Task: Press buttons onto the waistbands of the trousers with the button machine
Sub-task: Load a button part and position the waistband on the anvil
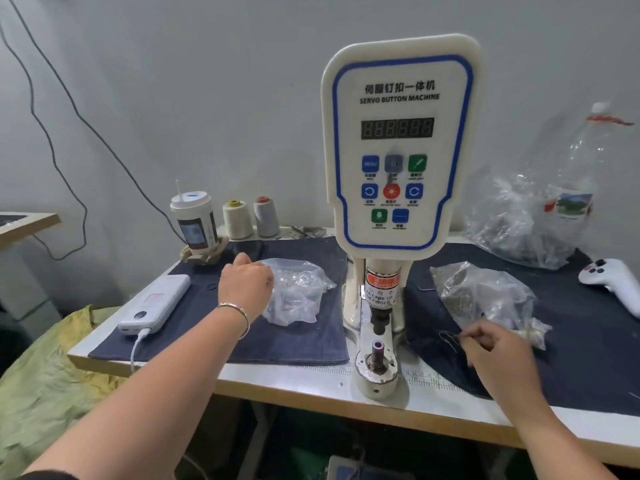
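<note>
The white servo button machine stands at the middle of the table, with its punch above the lower die; nothing lies between them. Dark denim covers the table left and right of it. My left hand reaches to the mouth of a clear bag of small parts, and its fingertips are hidden there. My right hand lies on the denim right of the machine, below a second clear bag. Its thumb and forefinger pinch a thin dark thread.
A white power bank with its cable lies at the left table edge. A lidded cup and two thread cones stand at the back. At the far right are a large plastic bag and a white controller.
</note>
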A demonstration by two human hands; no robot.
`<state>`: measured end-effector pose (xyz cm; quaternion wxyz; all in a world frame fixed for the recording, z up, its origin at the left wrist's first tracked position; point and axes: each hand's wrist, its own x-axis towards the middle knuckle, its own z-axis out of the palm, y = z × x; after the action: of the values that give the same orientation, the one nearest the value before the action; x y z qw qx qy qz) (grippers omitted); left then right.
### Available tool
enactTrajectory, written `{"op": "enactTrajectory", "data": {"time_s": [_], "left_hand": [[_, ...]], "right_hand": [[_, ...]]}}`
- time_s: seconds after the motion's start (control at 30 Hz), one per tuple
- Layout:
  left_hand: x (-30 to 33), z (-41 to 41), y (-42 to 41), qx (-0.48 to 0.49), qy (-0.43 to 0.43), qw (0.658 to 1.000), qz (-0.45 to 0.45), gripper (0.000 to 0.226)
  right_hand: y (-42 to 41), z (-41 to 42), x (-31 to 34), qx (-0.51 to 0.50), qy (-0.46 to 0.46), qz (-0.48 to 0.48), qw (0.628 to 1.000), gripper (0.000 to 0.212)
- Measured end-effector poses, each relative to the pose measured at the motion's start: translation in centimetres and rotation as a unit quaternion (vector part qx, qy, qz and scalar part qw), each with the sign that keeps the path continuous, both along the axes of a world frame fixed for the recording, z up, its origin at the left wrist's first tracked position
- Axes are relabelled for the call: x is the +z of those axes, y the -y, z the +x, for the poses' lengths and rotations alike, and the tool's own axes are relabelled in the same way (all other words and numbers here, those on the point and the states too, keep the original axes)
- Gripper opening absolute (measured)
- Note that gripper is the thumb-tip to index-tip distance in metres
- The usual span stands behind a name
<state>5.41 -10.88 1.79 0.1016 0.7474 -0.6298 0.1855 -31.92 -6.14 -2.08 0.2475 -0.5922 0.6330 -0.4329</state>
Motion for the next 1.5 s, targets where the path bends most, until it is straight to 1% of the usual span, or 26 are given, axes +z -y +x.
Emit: {"op": "enactTrajectory", "data": {"time_s": [0.03,0.1,0.23,0.3,0.37,0.47,0.63,0.8,0.9,0.97,1.13,1.33,1.43,1.5], "left_hand": [[0.1,-0.1,0.7,0.016,0.018,0.999,0.034,0.022],[0.1,-0.1,2.0,0.038,0.032,0.996,0.071,0.023],[0.1,-0.4,3.6,0.074,0.075,0.987,0.119,0.02],[-0.1,-0.8,3.9,0.095,0.077,0.984,0.13,0.017],[-0.3,-1.2,4.0,0.113,0.073,0.982,0.133,0.015],[-0.6,-1.3,4.0,0.126,0.068,0.981,0.134,0.018],[-1.2,-1.3,4.1,0.138,0.039,0.981,0.134,0.011],[-1.2,-1.3,4.2,0.14,-0.007,0.983,0.12,0.015],[-1.5,-1.4,4.2,0.133,-0.045,0.985,0.103,0.022],[-1.8,-1.5,4.2,0.13,-0.06,0.985,0.091,0.024],[-1.9,-1.6,4.5,0.125,-0.045,0.987,0.088,0.023],[-1.7,-1.5,4.2,0.131,0.0,0.986,0.104,0.019],[-1.7,-1.6,4.2,0.131,-0.007,0.986,0.107,0.017],[-1.6,-1.5,4.2,0.131,-0.03,0.985,0.108,0.014]], "right_hand": [[0.1,0.0,-0.1,-0.002,0.003,-0.002,1.0,0.021],[0.3,0.0,-0.3,-0.004,-0.003,-0.006,1.0,0.022],[0.4,0.0,-0.4,-0.003,0.0,-0.012,1.0,0.022],[0.5,-0.1,-0.5,-0.004,0.0,-0.016,1.0,0.023],[0.6,-0.1,-0.5,-0.007,0.001,-0.014,1.0,0.023],[0.7,-0.1,-0.6,-0.012,-0.001,-0.012,1.0,0.023],[0.6,0.0,-0.5,-0.009,-0.011,-0.015,1.0,0.023],[0.6,0.0,-0.6,-0.014,-0.019,-0.011,1.0,0.023],[0.6,0.0,-0.6,-0.014,-0.019,-0.01,1.0,0.023],[0.7,0.1,-0.6,-0.015,-0.02,-0.01,1.0,0.023],[0.7,0.0,-0.7,-0.017,-0.025,-0.013,0.999,0.023],[0.8,0.0,-0.7,-0.019,-0.027,-0.013,0.999,0.023],[0.7,0.0,-0.7,-0.02,-0.025,-0.015,0.999,0.023],[0.7,0.0,-0.7,-0.018,-0.025,-0.015,0.999,0.023]]}}
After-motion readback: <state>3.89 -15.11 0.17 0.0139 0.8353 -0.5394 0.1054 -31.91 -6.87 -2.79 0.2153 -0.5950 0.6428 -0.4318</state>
